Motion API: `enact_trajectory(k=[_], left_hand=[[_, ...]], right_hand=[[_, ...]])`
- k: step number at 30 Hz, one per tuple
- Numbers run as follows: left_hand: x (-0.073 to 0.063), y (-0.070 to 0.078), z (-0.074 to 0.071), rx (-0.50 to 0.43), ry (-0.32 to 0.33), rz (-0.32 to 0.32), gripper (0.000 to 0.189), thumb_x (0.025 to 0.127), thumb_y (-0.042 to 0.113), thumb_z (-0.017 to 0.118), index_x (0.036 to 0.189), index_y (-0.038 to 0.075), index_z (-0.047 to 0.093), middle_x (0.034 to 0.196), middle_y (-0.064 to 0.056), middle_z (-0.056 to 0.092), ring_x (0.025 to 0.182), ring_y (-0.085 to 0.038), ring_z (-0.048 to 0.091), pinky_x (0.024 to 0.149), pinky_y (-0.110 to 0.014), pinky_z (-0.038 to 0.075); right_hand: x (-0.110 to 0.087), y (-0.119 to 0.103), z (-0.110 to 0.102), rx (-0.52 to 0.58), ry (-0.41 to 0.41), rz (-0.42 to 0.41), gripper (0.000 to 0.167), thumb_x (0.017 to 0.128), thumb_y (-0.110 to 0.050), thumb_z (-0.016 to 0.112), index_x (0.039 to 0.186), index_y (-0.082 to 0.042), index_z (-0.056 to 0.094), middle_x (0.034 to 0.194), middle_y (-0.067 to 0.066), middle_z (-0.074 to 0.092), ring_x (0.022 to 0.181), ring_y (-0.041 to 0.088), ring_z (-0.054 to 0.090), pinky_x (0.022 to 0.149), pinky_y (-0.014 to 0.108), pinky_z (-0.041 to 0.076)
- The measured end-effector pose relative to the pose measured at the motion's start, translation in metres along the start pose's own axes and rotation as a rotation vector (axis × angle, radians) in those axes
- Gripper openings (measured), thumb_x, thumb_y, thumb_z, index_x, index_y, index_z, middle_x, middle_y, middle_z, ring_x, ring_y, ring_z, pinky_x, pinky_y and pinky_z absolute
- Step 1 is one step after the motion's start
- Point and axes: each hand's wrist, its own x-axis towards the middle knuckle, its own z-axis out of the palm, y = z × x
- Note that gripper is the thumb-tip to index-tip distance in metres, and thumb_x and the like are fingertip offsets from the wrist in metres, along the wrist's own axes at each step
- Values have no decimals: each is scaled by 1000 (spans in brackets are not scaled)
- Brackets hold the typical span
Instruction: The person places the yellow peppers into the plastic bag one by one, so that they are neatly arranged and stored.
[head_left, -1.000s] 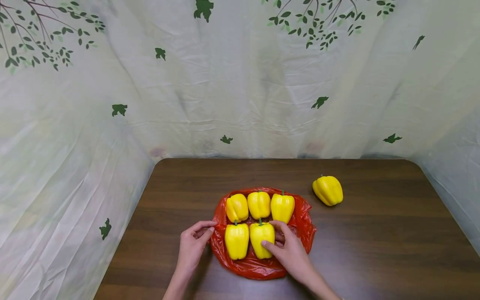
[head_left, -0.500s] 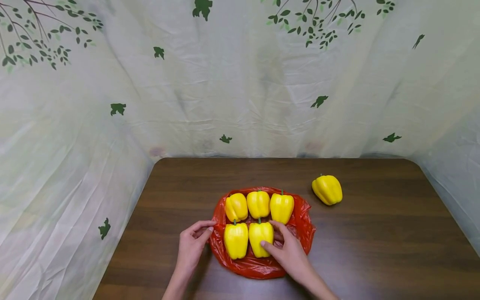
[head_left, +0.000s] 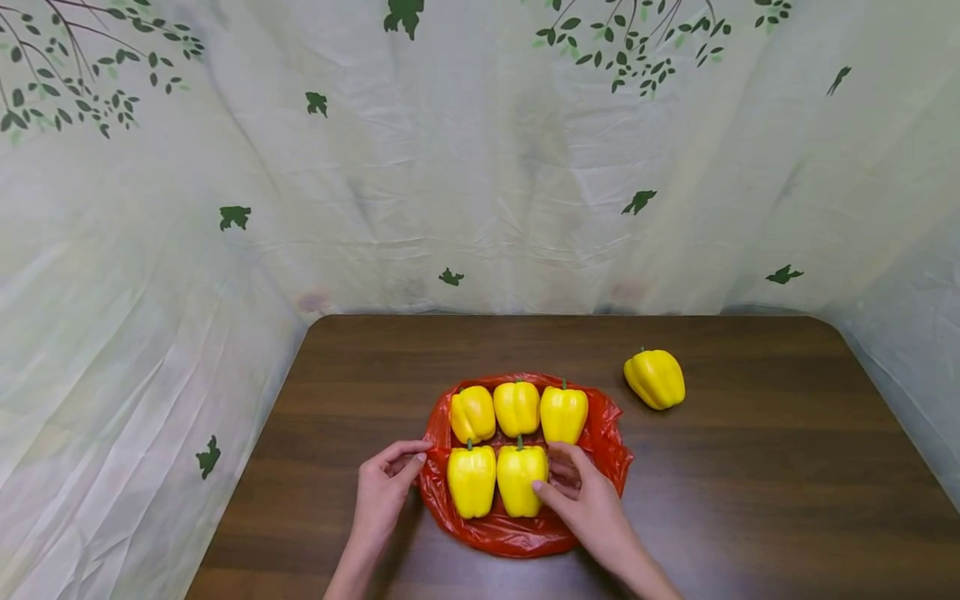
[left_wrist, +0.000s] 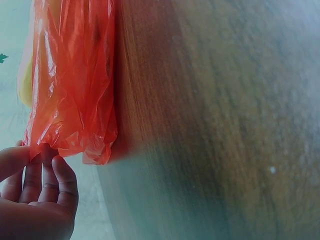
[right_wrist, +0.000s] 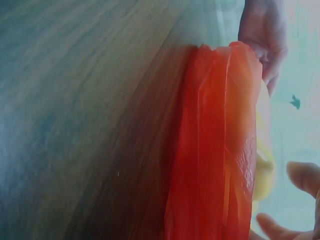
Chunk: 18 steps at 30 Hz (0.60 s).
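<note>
My left hand [head_left: 382,492] pinches the left edge of a red plastic bag [head_left: 517,540] between thumb and fingertips; the left wrist view shows the thin bag rim [left_wrist: 75,115] gathered at the fingers. Inside the bag's open mouth, yellow bell peppers lie in two rows, three behind and two in front. Beside the front right bell pepper [head_left: 521,483], my right hand [head_left: 592,504] has its thumb and fingers spread, the thumb tip overlapping the pepper's right side in the head view. In the right wrist view, a gap shows between the thumb [right_wrist: 302,177] and the pepper.
One more yellow bell pepper [head_left: 655,379] lies on its side on the brown wooden table [head_left: 765,467], behind and right of the bag. A pale curtain [head_left: 510,167] with green leaf prints hangs behind the table and along its sides.
My right hand has loosened from the front right bell pepper and shifted slightly right, thumb and fingers wider apart. The pepper sits in the bag. My left hand has kept its place on the bag edge.
</note>
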Motion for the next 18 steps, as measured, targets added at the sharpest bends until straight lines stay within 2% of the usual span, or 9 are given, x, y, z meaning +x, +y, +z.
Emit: enact_trajectory(k=[5, 9, 13, 18], left_hand=[[0, 0, 0, 3, 0, -1, 14, 92, 3, 66, 102, 6, 75, 97, -12, 68, 69, -21, 56, 60, -28, 50], [0, 1, 0, 1, -1, -5, 14, 92, 3, 65, 102, 6, 75, 97, -13, 68, 70, -22, 57, 63, -30, 53], [0, 1, 0, 5, -3, -10, 14, 92, 3, 66, 103, 6, 75, 99, -13, 68, 72, -22, 58, 65, -30, 53], [0, 3, -1, 10, -5, -11, 14, 92, 4, 66, 103, 6, 75, 100, -13, 68, 72, -22, 57, 63, -29, 52]], right_hand=[[-3, 0, -7, 132, 18, -39, 52, 87, -24, 77, 132, -13, 54, 121, 13, 61, 109, 29, 62, 81, 33, 55], [-5, -1, -16, 209, 42, -93, 47, 88, -9, 73, 131, -14, 55, 123, 17, 59, 109, 35, 62, 79, 32, 56], [-4, 1, -28, 190, 78, -189, 46, 89, -6, 72, 132, -12, 54, 129, 15, 56, 114, 37, 59, 84, 31, 54], [-1, 6, -44, 126, 123, -276, 48, 91, -14, 72, 134, -10, 51, 134, 10, 54, 118, 33, 56, 90, 30, 51]])
